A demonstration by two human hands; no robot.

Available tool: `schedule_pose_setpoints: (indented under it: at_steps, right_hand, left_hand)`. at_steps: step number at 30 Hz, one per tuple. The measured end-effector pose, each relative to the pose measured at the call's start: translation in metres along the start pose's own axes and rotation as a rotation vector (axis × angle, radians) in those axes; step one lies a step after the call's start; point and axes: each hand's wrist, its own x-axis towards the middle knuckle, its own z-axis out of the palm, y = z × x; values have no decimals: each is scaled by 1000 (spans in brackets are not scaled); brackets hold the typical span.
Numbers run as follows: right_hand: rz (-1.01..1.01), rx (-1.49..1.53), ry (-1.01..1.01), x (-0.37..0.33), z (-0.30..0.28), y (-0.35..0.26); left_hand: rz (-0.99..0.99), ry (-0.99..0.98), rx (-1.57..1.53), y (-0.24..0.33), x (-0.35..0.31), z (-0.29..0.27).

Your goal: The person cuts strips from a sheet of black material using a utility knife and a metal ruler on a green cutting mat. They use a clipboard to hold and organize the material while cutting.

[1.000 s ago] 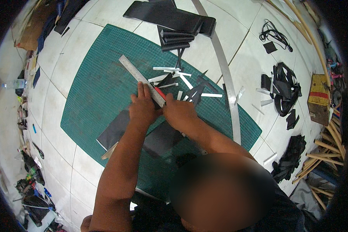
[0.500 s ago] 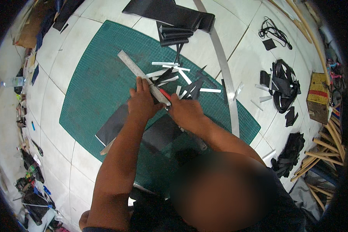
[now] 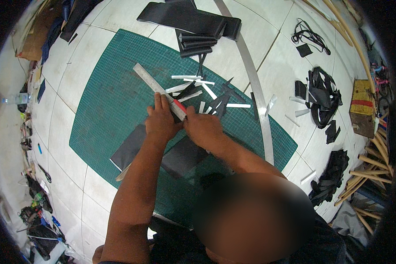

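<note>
A steel ruler (image 3: 146, 75) lies slantwise on the green cutting mat (image 3: 101, 97). Over its near part rests my left hand (image 3: 160, 122), fingers stretched out and pressing down on it, thumb spread toward my right hand. Closed fingers of my right hand (image 3: 203, 130) grip a red-handled tool that looks like a utility knife (image 3: 180, 106), held along the ruler's right edge; its blade is hidden. A black sheet piece (image 3: 130, 147) sits beside my left forearm, and another dark piece (image 3: 185, 155) lies between my forearms. White strips (image 3: 210, 91) and black offcuts (image 3: 224, 97) are scattered beyond my hands.
A long metal strip (image 3: 256, 83) crosses the mat's right side. Folded black material (image 3: 189, 22) lies past the far edge. Black scraps (image 3: 323, 97) and a dark heap (image 3: 330, 176) are on the tiled floor at right, near a yellow box (image 3: 363, 105) and wooden sticks (image 3: 374, 167).
My right hand and the red-handled tool have shifted left, closer to my left hand. My left hand stays on the ruler. The whole view has tilted slightly.
</note>
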Motion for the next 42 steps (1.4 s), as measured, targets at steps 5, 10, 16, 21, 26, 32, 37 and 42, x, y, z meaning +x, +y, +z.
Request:
schedule_pose_setpoints:
  at_steps: [5,10,16,21,26,32,37,42]
  right_hand:
    - [-34,-29,27,2,6,-2]
    - [36,31,-1,2,2,-6]
    - [4,63,-32,-2,-3,-5]
    - [21,21,-68,2,-5,-5]
    - [16,29,-99,-7,-9,10]
    - [72,80,-106,-18,-14,18]
    - [-16,224,216,5,-27,28]
    - [-413,-24,514,87,-9,57]
  left_hand:
    - [2,13,-14,-1,0,5]
    - [-10,0,-29,-1,1,6]
    - [27,80,37,-3,-1,11]
    - [42,98,-13,-5,3,11]
    - [37,50,-17,4,-3,-2]
    - [20,16,-32,5,-2,-8]
    - [0,6,-13,-2,-3,-4]
    - [0,1,5,9,0,-3]
